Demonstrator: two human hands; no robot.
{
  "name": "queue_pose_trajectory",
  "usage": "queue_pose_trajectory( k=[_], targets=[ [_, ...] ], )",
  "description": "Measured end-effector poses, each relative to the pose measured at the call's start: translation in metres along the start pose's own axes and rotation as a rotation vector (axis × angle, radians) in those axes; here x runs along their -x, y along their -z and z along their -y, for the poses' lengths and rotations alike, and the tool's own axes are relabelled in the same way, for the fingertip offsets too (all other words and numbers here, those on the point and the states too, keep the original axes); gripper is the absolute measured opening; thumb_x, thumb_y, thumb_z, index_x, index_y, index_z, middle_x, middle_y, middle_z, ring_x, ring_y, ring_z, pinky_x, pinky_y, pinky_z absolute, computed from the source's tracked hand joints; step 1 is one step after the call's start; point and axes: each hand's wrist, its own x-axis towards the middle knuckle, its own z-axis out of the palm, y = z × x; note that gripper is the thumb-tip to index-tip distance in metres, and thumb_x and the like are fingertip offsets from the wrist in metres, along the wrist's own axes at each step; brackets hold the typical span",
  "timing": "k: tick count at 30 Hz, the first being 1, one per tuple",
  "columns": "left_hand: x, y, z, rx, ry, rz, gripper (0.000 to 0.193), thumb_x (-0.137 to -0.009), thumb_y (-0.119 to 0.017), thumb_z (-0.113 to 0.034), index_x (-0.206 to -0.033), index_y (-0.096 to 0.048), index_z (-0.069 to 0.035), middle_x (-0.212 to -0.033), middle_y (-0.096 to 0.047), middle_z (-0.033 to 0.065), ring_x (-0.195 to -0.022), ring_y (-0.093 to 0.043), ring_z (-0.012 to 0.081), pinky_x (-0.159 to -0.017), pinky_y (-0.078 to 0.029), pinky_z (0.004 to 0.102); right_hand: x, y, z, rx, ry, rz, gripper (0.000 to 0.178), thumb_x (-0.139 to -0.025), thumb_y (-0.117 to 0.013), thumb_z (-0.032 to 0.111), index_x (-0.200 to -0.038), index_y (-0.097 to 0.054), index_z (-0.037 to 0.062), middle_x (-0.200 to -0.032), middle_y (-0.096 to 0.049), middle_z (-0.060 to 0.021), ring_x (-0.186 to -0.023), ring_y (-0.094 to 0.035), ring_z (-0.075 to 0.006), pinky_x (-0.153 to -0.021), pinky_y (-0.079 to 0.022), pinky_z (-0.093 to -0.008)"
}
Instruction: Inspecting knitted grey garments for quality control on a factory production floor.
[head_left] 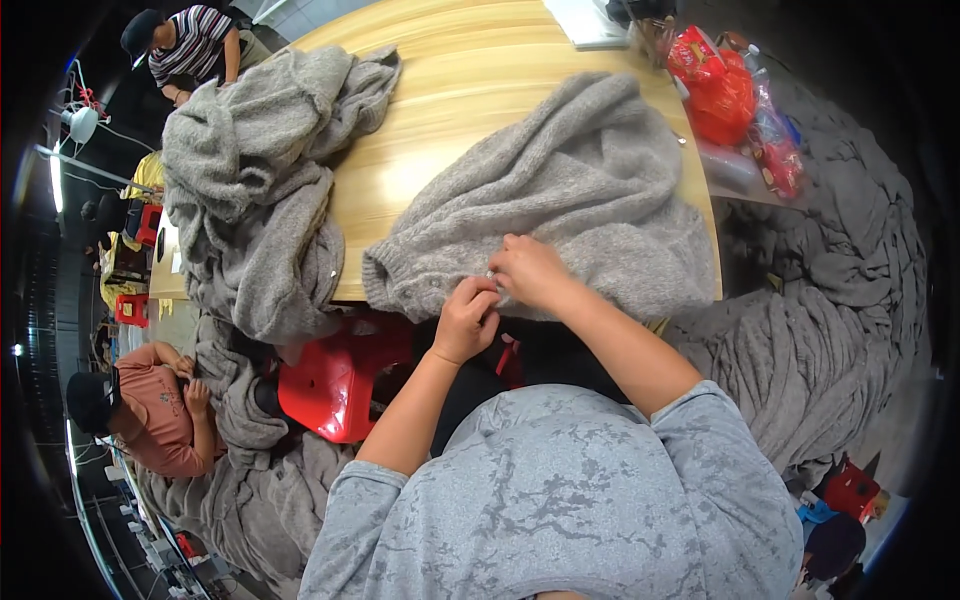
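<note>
- my left hand [466,318] and right hand [530,272] meet, fingertips pinched on the grey sweater [560,190]; a tiny pale bit [491,275] shows between them, too small to name.
- i think i'm at the fiddly part, on one little spot; next needs a steady pinch.
- the sweater lies at the near edge of the table [445,110], and reaches its right edge.
- there's open room past it, before the grey pile [250,160] on my left.

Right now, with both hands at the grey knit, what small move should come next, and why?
I'd probably steady the grey knit garment with the left hand and adjust the small pale spot with the right hand: both hands' fingertips meet there, though its nature is too small to tell.
</note>
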Motion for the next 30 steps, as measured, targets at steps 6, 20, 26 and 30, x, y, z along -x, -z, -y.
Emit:
queue_pose_trajectory(
  k=[6, 20, 26, 30],
  targets=[
    [-0.005, -0.009, -0.002, -0.078, 0.096, -0.005, 0.024, -0.063, -0.053, 0.007, -0.085, -0.055, -0.002, -0.087, -0.054, 0.0136, -0.078, -0.054, 0.0311, -0.067, -0.046, 0.0356, -0.007, -0.025, -0.006, 0.076, -0.127, -0.016, 0.014, -0.062, -0.065, 0.023, -0.063, -0.065, 0.0089, -0.073, -0.062, -0.0124, -0.077, -0.059, -0.0288, -0.067, -0.045, -0.0422],
    [-0.007, -0.02, 0.017, -0.033, 0.348, -0.118, 0.017, -0.072, -0.052, 0.002, -0.09, -0.051, 0.001, -0.077, -0.052, 0.0096, -0.063, -0.05, 0.0232, -0.057, -0.042, 0.0312, -0.013, -0.006, -0.003, -0.482, -0.493, 0.021, 0.011, -0.057, -0.063, 0.016, -0.055, -0.063, 0.0054, -0.061, -0.061, -0.0145, -0.068, -0.061, -0.0293, -0.074, -0.04, -0.0421],
    [-0.02, -0.009, 0.012, -0.212, 0.268, 0.096, 0.017, -0.075, -0.048, 0.0, -0.092, -0.054, 0.003, -0.079, -0.055, 0.0122, -0.064, -0.051, 0.0256, -0.06, -0.042, 0.0332, -0.011, -0.012, -0.006, -0.358, -0.379, 0.018, 0.019, -0.066, -0.059, 0.02, -0.063, -0.062, 0.0005, -0.074, -0.062, -0.0194, -0.075, -0.061, -0.0336, -0.075, -0.04, -0.0434],
    [-0.015, -0.007, 0.031, -0.07, 0.295, 0.092, 0.018, -0.077, -0.049, -0.001, -0.095, -0.055, 0.003, -0.077, -0.054, 0.0123, -0.064, -0.051, 0.024, -0.059, -0.041, 0.032, 0.002, -0.008, -0.003, -0.301, -0.208, -0.071, 0.021, -0.07, -0.057, 0.021, -0.071, -0.06, 0.0005, -0.075, -0.062, -0.0191, -0.076, -0.06, -0.0346, -0.075, -0.041, -0.0447]
  ],
)
